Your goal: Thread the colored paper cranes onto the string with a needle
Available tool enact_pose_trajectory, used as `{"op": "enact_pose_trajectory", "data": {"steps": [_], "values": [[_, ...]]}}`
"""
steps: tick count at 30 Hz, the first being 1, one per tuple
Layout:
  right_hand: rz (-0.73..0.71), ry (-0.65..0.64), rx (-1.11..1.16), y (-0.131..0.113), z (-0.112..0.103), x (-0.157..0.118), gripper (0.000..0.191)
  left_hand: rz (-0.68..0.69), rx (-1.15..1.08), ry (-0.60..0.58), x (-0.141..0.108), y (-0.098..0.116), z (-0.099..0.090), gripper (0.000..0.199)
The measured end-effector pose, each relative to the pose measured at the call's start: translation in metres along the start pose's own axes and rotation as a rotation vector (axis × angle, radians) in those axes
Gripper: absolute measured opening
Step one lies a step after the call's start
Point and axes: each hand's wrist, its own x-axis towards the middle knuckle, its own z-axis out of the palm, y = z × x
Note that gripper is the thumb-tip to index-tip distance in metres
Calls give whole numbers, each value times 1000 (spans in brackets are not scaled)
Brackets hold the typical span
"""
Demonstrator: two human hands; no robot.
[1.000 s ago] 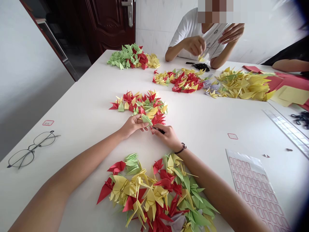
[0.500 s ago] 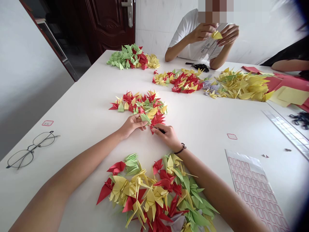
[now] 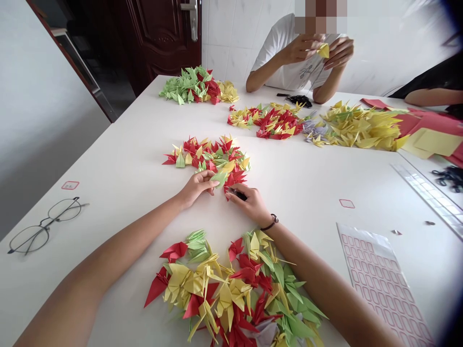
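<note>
My left hand [image 3: 197, 188] pinches a light green folded paper crane [image 3: 220, 179] between thumb and fingers. Close beside it on the right, my right hand [image 3: 251, 202] is closed around a small black tool [image 3: 239, 194], whose tip lies near a red crane. Just beyond both hands is a pile of red, yellow and green cranes [image 3: 208, 153]. A larger mixed pile of cranes [image 3: 224, 291] lies between my forearms at the near edge of the view.
Glasses [image 3: 45, 225] lie at the left. A label sheet [image 3: 383, 279] is at the right. Across the table a person [image 3: 289, 53] holds yellow paper behind more crane piles [image 3: 280, 123]. Red sheets [image 3: 430, 123] and another person's arm [image 3: 432, 97] are at the far right.
The green crane in my left hand has turned a little, and my right fingers have shifted slightly on the black tool. Across the table, the yellow paper has turned in the person's hands.
</note>
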Motion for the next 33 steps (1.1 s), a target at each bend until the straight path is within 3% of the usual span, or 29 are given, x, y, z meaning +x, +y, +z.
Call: {"op": "enact_pose_trajectory", "data": {"steps": [33], "values": [[3,-18,-46,1,1,0,31,24,-43,-41,0,-1,0,19]]}}
